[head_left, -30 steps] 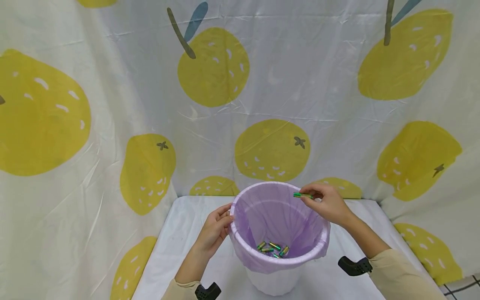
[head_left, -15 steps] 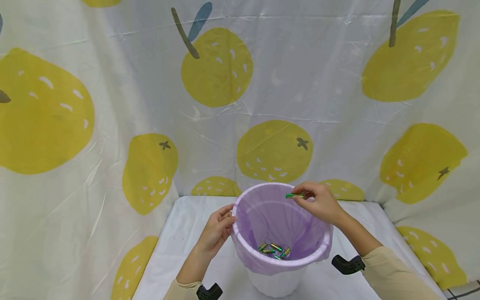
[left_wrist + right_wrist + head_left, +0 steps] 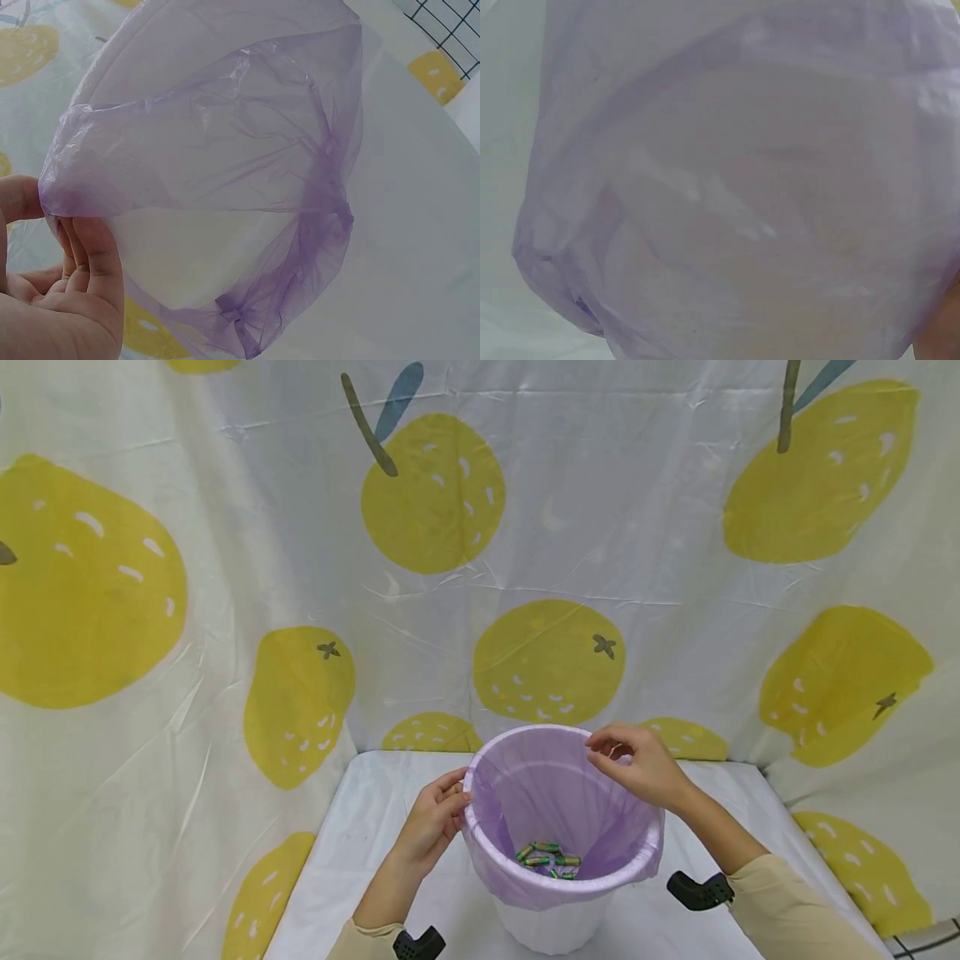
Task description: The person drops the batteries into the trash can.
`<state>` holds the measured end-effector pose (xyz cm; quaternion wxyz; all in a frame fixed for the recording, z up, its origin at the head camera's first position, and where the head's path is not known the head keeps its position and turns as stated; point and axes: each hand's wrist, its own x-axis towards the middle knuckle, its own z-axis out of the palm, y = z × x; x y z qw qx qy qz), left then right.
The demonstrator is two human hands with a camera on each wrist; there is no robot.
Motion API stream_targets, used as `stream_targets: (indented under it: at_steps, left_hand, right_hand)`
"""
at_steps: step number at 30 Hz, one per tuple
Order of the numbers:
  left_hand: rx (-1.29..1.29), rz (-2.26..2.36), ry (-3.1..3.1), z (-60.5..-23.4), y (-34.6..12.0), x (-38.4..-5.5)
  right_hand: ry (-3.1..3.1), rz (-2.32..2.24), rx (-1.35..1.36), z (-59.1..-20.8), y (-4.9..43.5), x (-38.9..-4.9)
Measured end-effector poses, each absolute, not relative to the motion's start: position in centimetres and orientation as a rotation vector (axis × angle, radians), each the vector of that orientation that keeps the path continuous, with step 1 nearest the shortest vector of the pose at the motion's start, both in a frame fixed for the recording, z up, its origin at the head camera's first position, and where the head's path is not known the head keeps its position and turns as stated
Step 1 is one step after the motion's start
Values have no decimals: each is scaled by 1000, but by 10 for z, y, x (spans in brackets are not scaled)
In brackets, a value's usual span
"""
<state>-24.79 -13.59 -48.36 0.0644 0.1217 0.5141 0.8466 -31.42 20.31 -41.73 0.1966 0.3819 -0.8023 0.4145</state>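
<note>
A white bin [image 3: 551,927] lined with a thin purple plastic bag [image 3: 525,893] stands upright in the head view. Several green-and-gold batteries [image 3: 536,861] lie at its bottom. My left hand [image 3: 429,822] grips the bin's left rim, thumb on the inside and fingers outside, over the folded bag. In the left wrist view, the curled fingers [image 3: 97,251] sit under the bag's edge. Over the right back part of the rim is my right hand [image 3: 641,764], its fingers loosely bent with nothing between them. The right wrist view is mostly filled by the bag's outside [image 3: 742,165].
The bin stands on a white-covered table [image 3: 390,777]. Behind and at both sides hangs a white curtain [image 3: 420,652] printed with yellow fruit. A dark wire grid [image 3: 446,34] shows at the top right of the left wrist view.
My right hand moved slightly left over the bin, then let go of the battery it pinched. That battery now lies with the others at the bottom. My left hand keeps its hold.
</note>
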Motion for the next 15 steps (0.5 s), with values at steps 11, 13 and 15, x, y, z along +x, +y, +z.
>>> stream_targets:
  at_steps: [11, 13, 15]
  left_hand:
    - [385, 2546, 1564, -484, -136, -248]
    - [382, 2546, 1561, -484, -136, -247]
    - [372, 2551, 1553, -483, -136, -247]
  right_hand:
    - [-2261, 1145, 1047, -419, 213, -312]
    - [-2269, 1135, 1037, -419, 216, -311]
    - [-2274, 1124, 1025, -419, 219, -310]
